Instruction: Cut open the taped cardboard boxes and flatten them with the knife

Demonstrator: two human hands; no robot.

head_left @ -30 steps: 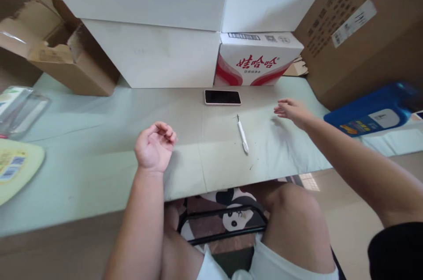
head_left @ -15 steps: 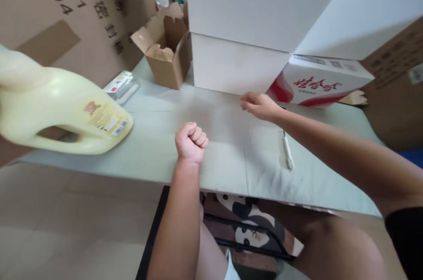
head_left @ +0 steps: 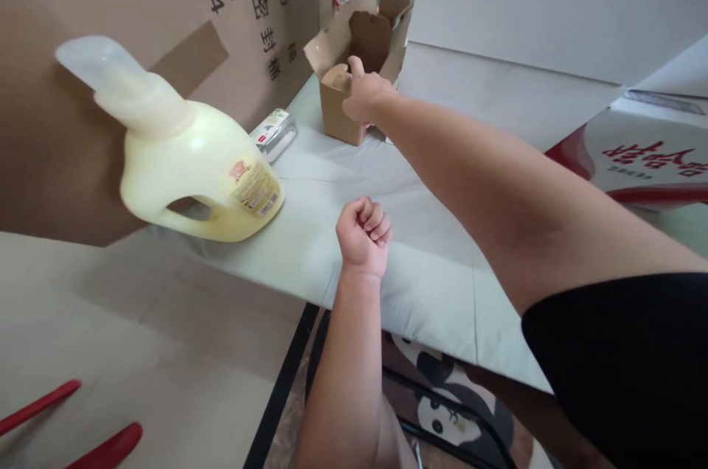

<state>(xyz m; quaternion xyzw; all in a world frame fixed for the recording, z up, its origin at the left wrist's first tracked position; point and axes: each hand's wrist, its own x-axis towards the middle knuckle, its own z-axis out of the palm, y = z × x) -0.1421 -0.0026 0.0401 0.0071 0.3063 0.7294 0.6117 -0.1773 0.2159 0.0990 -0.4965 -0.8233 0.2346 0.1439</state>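
After sweeping left over desk (head_left: 428,248), has right hand (head_left: 367,94) at open cardboard box (head_left: 336,111), within grasping reach; can't tell if pinching; keeps left hand (head_left: 363,237) fisted.

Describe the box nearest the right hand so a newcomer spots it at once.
Start at the big printed carton on the left. Just right of it, on the pale cloth, stands a small brown box with the right hand in front. Its open, raised flaps set it apart from the white boxes beside it.
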